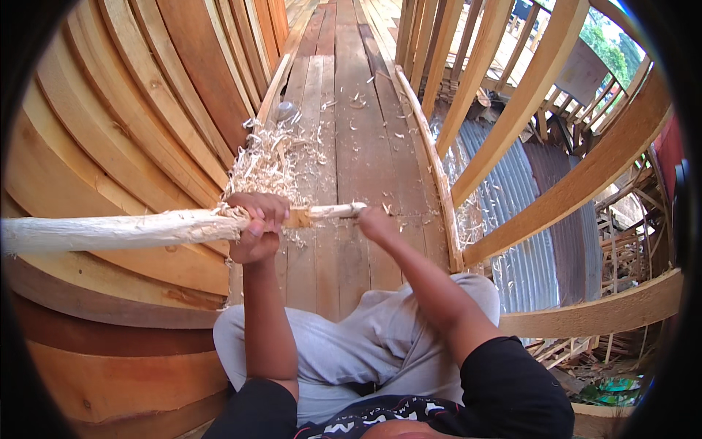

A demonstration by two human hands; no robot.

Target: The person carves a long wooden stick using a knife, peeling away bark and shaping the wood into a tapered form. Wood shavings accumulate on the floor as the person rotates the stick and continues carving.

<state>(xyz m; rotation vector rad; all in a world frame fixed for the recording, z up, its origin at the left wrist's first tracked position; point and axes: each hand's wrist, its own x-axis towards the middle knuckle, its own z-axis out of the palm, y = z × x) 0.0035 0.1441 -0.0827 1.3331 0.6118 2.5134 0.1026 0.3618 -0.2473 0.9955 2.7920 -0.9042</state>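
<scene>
A long, pale, peeled wooden pole (124, 230) runs in from the left edge, nearly level across my front. My left hand (256, 223) is closed around its right end, with curled shavings caught beside the fingers. Just right of that hand show a small squared wooden part (300, 217) and a thinner pale stick (333, 211) in line with the pole. How these join is hidden by my left hand. At the stick's far tip my right hand (376, 224) is closed in a fist, against or just beside it. What lies inside the fist cannot be made out.
I sit on a narrow plank floor (351, 146) strewn with wood shavings (267, 164). Upright boards (124, 110) line the left side closely. On the right stands a slatted wooden railing (512, 110), with corrugated metal sheets (523, 227) below it. A small grey round object (287, 110) lies beyond the shavings.
</scene>
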